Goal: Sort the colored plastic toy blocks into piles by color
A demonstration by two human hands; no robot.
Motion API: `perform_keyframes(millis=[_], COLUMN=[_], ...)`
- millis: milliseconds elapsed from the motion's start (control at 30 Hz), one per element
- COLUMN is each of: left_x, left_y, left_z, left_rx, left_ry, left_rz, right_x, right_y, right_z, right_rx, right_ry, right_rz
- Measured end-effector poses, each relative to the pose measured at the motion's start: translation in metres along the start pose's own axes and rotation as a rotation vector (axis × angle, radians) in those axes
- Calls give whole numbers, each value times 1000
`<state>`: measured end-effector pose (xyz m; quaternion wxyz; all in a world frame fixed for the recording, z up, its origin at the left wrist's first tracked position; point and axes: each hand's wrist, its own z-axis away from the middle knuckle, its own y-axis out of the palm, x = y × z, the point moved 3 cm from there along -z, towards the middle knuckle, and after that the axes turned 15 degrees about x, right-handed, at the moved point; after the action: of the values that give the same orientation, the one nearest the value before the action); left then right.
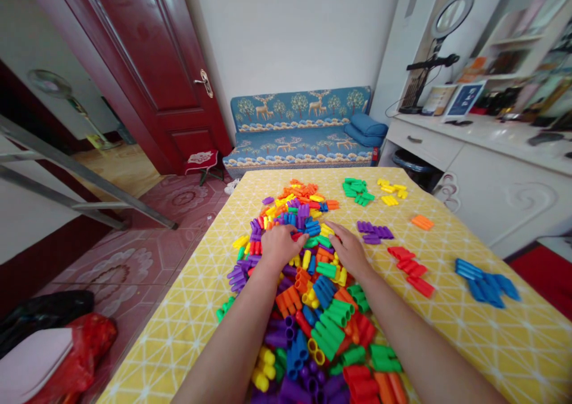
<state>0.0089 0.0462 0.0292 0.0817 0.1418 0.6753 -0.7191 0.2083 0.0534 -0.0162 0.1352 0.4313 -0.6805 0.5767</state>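
The left hand (281, 246) curls loosely over the pile of plastic tube blocks (324, 291), its thumb near a red block (296, 236). The right hand (351, 250), fingers half bent, has its fingertips beside a yellow block (326, 230) (whether either hand grips anything, I cannot tell). To its right lie purple blocks (374, 231), red blocks (410, 268) and, farther out, blue blocks (485, 282).

The head view looks forward and down from close above the table (192, 314), facing the sofa (290, 145).
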Motion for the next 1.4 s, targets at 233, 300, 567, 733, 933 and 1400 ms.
perform_keyframes(millis=[233, 300, 567, 733, 933, 1400], left_x=[8, 13, 9, 11, 4, 1], left_y=[18, 22, 25, 22, 13, 19], left_z=[-13, -17, -22, -25, -18, -13], left_rx=[94, 130, 283, 268, 297, 427], left_ry=[431, 475, 451, 427, 466, 550], left_rz=[348, 471, 981, 1183, 1224, 1152], right_x=[12, 14, 20, 28, 33, 29], right_y=[-1, -1, -1, 0, 0, -1], right_z=[4, 5, 8, 10, 10, 9], right_rx=[86, 94, 46, 13, 24, -146], right_ry=[-157, -170, -228, -297, -313, -219], right_rz=[-158, -187, -96, -21, -64, -191])
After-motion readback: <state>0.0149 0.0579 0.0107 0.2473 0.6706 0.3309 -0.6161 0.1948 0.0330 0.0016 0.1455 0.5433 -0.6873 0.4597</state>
